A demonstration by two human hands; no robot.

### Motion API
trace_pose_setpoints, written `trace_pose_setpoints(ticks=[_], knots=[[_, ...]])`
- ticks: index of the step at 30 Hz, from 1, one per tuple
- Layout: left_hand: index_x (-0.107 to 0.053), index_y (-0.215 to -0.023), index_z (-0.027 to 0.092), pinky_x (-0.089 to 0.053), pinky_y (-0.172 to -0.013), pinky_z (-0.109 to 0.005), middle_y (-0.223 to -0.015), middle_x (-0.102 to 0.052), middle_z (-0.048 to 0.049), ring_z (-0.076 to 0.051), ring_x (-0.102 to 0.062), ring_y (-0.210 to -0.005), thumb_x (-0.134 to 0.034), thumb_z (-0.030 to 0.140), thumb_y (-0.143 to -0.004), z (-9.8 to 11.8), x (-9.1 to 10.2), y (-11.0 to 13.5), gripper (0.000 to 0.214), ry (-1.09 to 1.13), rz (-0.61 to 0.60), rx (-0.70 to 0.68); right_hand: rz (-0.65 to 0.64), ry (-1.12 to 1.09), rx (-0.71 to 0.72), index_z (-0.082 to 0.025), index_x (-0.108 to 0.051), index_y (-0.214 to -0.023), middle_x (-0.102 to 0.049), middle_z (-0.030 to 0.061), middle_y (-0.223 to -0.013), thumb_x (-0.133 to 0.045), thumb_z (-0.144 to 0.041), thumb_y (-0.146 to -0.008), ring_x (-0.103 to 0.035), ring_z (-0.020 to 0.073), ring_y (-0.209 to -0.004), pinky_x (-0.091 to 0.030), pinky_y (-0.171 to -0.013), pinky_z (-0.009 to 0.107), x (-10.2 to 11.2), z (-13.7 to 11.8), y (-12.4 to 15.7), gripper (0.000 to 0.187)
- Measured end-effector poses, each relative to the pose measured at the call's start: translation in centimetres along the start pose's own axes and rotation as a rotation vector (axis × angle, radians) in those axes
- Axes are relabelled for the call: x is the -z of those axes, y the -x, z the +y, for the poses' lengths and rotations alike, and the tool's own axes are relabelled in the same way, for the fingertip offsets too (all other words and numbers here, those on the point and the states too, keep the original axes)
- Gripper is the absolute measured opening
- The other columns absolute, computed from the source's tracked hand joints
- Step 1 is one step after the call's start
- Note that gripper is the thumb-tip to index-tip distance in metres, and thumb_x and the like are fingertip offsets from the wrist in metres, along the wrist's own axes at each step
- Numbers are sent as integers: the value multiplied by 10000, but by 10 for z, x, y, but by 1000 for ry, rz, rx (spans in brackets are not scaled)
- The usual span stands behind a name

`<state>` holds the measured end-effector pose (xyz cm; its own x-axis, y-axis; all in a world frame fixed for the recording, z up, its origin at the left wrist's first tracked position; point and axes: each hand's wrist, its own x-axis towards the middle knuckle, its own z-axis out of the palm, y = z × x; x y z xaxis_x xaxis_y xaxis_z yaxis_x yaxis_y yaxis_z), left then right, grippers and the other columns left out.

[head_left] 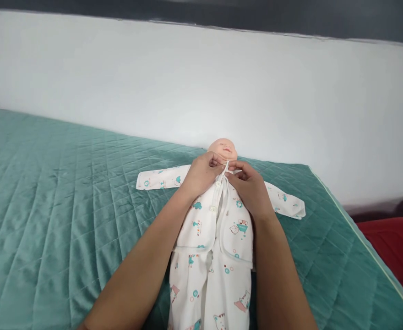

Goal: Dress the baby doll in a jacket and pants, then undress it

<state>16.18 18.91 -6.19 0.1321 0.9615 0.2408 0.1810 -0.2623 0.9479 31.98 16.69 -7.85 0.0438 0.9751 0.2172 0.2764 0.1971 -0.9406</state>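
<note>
A baby doll (225, 147) lies on its back in a white printed jacket (196, 224) and matching pants (227, 293). Both jacket sleeves stretch out sideways. My left hand (206, 172) pinches the jacket's front edge just below the doll's chin. Close beside it, my right hand (244, 181) pinches the opposite edge at the collar. The two edges meet between my fingertips, while lower down the front hangs apart. Pale buttons (213, 209) show along the left-hand edge. My fingers hide the top fastening.
Under the doll spreads a green quilted bed cover (84, 220). A white wall (174, 82) rises behind its far edge, with a dark band above. Beyond the bed's right edge stands a red object (390, 243), partly out of frame.
</note>
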Motion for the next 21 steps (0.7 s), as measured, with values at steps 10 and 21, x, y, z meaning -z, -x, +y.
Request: trace_pose_setpoints(ticks=[10,21], knots=[[-662,-1004,189,-480,-773,-291,-879,-719,-20,-170,-667,-856,-602,211,-898,8,-3,5,124,-116,-19,14,-76,25,-42,-269,-606,-993,-502,-57,-706,-683,-301,-806,-388,108,-551,-295,-492,259,2,-7,3,205],[-676,-1111,197,-475,-742,-278,-865,-676,1,-147,-635,-808,-585,48,-793,8,-6,4,362,-148,-16,52,-72,40,-59,-254,-643,-1074,-598,-23,-933,-682,-294,-787,-425,100,-616,-334,-539,267,0,-9,3,293]])
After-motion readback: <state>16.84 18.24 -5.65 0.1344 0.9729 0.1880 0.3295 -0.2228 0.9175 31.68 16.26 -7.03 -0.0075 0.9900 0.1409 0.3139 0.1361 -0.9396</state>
